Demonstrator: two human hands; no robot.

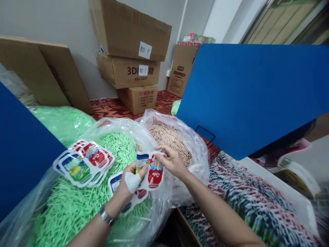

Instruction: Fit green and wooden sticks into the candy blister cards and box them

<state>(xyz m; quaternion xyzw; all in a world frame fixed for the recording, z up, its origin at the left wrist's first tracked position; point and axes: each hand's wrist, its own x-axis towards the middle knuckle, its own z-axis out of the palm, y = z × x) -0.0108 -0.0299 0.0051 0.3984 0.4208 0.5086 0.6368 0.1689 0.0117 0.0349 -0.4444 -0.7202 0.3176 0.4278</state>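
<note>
Both hands hold a two-part printed packet [155,176] over a clear plastic bag [119,125] of green sticks [74,212]. Its red half reads "Cola", and brown sticks show in its upper part. My left hand [128,181], wrapped with white tape at the thumb, grips the blue-topped half. The fingers of my right hand [173,161] pinch the top of the red half. Under my left wrist lie more packets [115,180], partly hidden. A pile of similar red, blue and green packets [84,163] rests on the green sticks to the left.
Behind my right hand stands an open bag of brown sticks [169,137]. Blue boards [246,92] rise on both sides. Cardboard boxes [133,72] are stacked at the wall. At right lie many striped, multicoloured pieces [246,192] beside a white edge.
</note>
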